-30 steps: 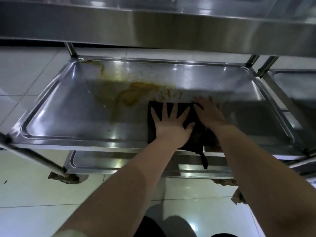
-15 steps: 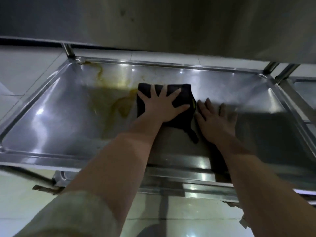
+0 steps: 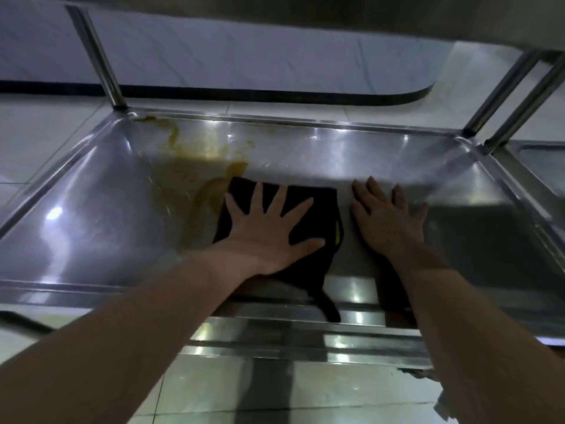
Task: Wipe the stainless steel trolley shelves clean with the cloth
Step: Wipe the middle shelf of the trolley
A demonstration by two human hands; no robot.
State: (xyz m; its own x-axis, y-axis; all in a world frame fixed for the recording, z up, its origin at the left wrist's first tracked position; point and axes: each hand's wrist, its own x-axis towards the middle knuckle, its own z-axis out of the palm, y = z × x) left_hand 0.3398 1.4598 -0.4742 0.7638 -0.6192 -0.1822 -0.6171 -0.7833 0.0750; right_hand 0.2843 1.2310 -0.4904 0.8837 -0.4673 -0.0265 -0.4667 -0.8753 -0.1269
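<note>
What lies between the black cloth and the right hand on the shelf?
Only bare steel of the shelf: a narrow strip separates the black cloth from the right hand, which rests flat beside it. The head view shows this.

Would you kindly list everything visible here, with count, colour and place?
Stainless steel trolley shelf: one, silver, centre, under both hands.
Yellow-brown stain: one patch, far-left part of the shelf, reaching the cloth's left edge.
Black cloth: one, flat on the shelf, a strip trailing over the near rim.
Upright steel posts: three, silver, far corners.
Tiled floor: pale, below.
Left hand: spread flat on the cloth.
Right hand: flat on bare steel beside the cloth.
</note>
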